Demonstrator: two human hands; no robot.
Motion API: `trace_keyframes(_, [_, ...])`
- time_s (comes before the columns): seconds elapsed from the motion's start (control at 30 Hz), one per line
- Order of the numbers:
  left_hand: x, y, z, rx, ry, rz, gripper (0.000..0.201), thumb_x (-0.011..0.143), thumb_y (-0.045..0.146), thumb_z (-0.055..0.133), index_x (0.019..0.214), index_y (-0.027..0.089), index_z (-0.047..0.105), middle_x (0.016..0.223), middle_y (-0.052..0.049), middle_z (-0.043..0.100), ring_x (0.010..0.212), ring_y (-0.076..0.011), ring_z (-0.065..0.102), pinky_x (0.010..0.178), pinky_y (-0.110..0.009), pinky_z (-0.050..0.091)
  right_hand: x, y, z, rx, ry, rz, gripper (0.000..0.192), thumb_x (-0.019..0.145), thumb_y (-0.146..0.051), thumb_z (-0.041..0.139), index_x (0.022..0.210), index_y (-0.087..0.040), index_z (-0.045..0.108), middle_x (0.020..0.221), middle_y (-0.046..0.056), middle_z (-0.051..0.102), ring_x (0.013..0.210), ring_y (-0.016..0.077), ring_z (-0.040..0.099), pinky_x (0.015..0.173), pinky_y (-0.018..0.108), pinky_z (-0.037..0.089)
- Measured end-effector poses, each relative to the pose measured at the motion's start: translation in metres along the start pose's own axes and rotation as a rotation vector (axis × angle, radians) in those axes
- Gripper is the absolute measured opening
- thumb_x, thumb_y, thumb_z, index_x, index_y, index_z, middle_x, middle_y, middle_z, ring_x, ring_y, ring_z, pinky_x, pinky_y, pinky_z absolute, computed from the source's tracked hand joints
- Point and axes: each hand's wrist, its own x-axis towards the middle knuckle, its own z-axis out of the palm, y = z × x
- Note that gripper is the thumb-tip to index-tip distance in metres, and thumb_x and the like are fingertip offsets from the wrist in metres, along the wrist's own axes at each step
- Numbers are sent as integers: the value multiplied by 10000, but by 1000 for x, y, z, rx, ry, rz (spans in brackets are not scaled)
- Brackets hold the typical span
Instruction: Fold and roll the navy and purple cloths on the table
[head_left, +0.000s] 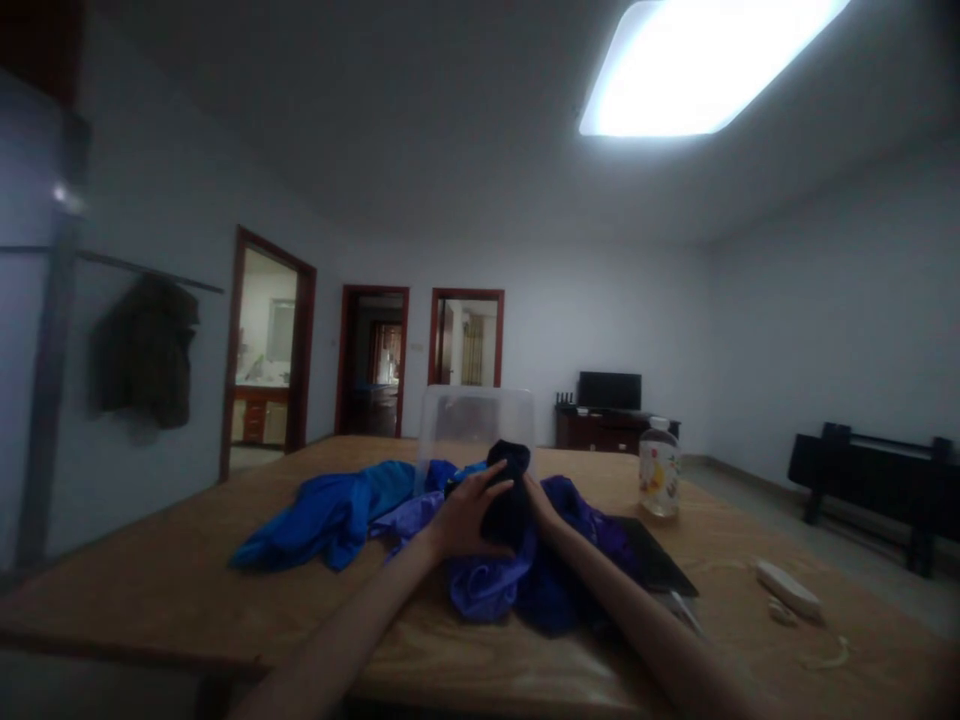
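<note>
Both hands, L [466, 512] & R [541, 505], fingers closed round dark cloth [507, 500], frame centre; long axis upright, L nearer cam.

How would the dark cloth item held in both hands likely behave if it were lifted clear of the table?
The dark cloth item bunches between the left hand and right hand, so it is probably floppy and would droop. It looks small and thin, so likely light. Being fabric, it should not roll or break, though it may snag the purple garment beneath.
</note>
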Motion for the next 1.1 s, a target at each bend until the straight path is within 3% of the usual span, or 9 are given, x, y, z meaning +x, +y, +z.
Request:
trace_keyframes(0.1, [0,-6,5,8,-7,-35,943,711,487,812,1503,306,334,1611,-102,282,1438,-327,367,1175,-527,349,-3,-9,-1,44,27,171,458,1012,-308,244,1269,-214,612,1190,158,694,1125,287,673,971,489,554])
trace_keyframes(0.27, [-10,-34,13,-65,60,-308,706,744,254,743,1385,285,449,1394,-82,560,1249,-279,580,1051,-452,477,-16,-34,0,-128,-211,132,417,1020,-431,363,1331,-237,561,1082,111,721,1041,298,706,930,466,561])
trace_keyframes(0.37, [-19,-52,13,-99,21,-505,550,809,328,696,1324,267,510,1190,-75,688,1081,-280,679,911,-401,539,-25,-50,-3,-224,-304,19,535,1003,-493,422,1452,-204,451,1155,148,702,1097,334,680,961,508,530])
trace_keyframes(0.47, [-24,-63,12,-101,-1,-633,380,900,455,599,1216,245,601,1107,-86,729,1021,-285,706,830,-363,544,-31,-61,-7,-324,-343,-180,726,929,-447,574,1552,-192,302,1414,197,516,1285,347,558,1066,498,466])
trace_keyframes(0.6, [-21,-67,15,-65,18,-720,473,978,585,413,1070,202,673,986,-107,752,982,-297,716,783,-355,532,-30,-63,-7,-389,-306,-323,940,802,-344,712,1584,-198,212,1587,200,239,1477,373,287,1171,525,345])
trace_keyframes(0.67, [-19,-67,16,-53,24,-689,513,1014,565,322,1071,205,684,983,-110,751,981,-284,716,794,-353,527,-28,-59,-5,-388,-302,-347,1050,725,-315,768,1586,-192,180,1616,206,169,1494,398,231,1174,552,328])
trace_keyframes(0.77, [-17,-64,17,-32,7,-577,496,1042,495,267,1138,226,672,1024,-103,745,989,-254,709,827,-348,522,-27,-55,-3,-329,-347,-303,1093,688,-296,776,1580,-198,151,1550,214,339,1388,386,436,1092,528,439])
trace_keyframes(0.97, [-17,-48,8,9,-36,-428,525,980,598,401,1290,199,542,990,-100,719,931,-280,710,819,-379,533,-28,-57,-7,-153,-312,-160,789,700,-292,736,1418,-196,424,1216,128,665,1074,335,665,927,436,535])
trace_keyframes(1.1, [-12,-33,-1,-28,56,-230,819,875,696,524,1477,184,311,1298,-151,595,1140,-306,637,956,-438,511,-19,-50,-3,146,-158,36,587,701,-336,717,1250,-186,575,1174,97,685,1103,335,624,1017,488,473])
